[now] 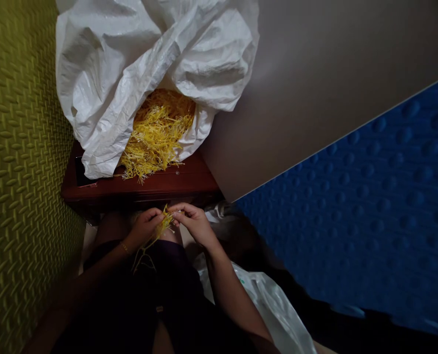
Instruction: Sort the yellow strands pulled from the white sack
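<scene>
Over my lap, my left hand (147, 225) is closed on a small bunch of yellow strands (165, 222), thumb and fingers pinched together. My right hand (190, 220) meets it from the other side, its thumb and forefinger pinched at the same bunch. Several loose yellow ends (143, 256) hang below my left hand. Just beyond both hands, a large heap of yellow and white strands (156, 132) spills from the mouth of a white woven sack (119, 73). What exactly sits between the right fingertips is too small to make out.
The sack rests on a dark red wooden surface (160, 181), with a dark phone-like object (84, 172) at its left edge. A yellow textured panel (23, 147) rises at left. A grey board (296, 88) and blue studded mat (381, 206) stand at right. A clear plastic bag (266, 300) lies low right.
</scene>
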`<state>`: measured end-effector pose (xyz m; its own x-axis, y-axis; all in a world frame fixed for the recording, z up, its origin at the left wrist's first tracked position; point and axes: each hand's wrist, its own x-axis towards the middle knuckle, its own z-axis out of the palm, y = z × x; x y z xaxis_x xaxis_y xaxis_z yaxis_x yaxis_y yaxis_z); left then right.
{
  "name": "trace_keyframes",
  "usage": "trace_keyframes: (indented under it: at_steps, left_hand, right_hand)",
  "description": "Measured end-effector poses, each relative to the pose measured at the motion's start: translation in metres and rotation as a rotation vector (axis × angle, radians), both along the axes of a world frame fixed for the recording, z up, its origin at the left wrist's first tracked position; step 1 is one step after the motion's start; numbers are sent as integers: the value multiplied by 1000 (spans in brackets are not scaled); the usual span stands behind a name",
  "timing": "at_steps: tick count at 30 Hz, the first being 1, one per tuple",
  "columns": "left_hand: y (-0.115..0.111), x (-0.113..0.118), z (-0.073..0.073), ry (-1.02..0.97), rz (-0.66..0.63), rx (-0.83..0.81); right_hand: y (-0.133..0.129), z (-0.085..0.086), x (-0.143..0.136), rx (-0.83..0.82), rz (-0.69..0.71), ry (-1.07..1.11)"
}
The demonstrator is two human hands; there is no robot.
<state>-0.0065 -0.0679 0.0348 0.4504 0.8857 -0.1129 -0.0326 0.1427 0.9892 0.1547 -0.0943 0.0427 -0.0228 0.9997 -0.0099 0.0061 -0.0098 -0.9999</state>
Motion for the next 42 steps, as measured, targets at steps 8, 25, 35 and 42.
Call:
trace_keyframes:
  at_steps: [8, 25, 35, 42]
  left_hand:
    - [-1, 3, 6, 42, 17, 80]
    - [23, -2, -2, 17, 237, 144]
    - [31, 5, -7, -28, 266, 58]
    - [33, 6, -7, -91, 268, -16]
  right_hand:
    - [0, 6, 2, 190, -8, -319]
    - [109, -32, 97, 230, -648, -956]
    - [166, -51, 122, 171, -394, -1139]
    - [154, -25, 115, 92, -369, -1269]
